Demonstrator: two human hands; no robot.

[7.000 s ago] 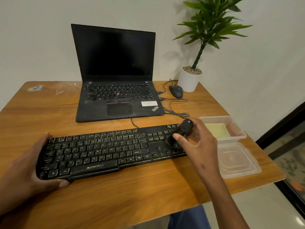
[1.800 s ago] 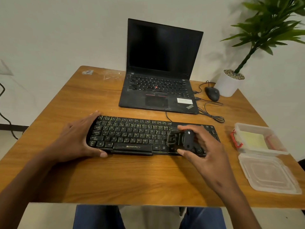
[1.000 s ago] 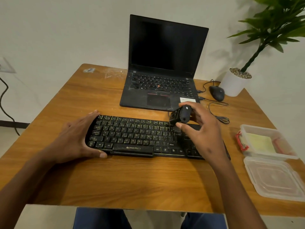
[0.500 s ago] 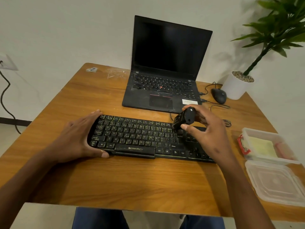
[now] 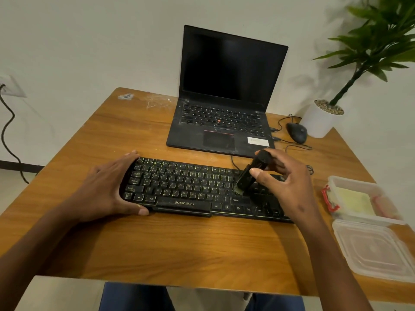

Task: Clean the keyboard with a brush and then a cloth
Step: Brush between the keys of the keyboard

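A black keyboard (image 5: 179, 187) with faintly lit keys lies across the wooden table (image 5: 190, 248). My left hand (image 5: 107, 187) grips its left end, thumb along the front edge. My right hand (image 5: 280, 182) holds a small black brush (image 5: 249, 173) tilted down to the left, its bristle tip on the keys right of the letter block. My right hand and forearm hide the keyboard's right end. A pale yellow cloth (image 5: 354, 203) lies inside an open clear plastic box (image 5: 336, 180) at the table's right edge.
A black laptop (image 5: 224, 113) stands open behind the keyboard. A mouse (image 5: 297, 132) with loose cables and a white plant pot (image 5: 321, 120) sit at the back right. The box's clear lid (image 5: 377, 250) lies near the front right corner.
My right hand has drawn the brush from the keyboard's back edge down toward me onto the middle rows. My left hand has kept its hold on the left end.
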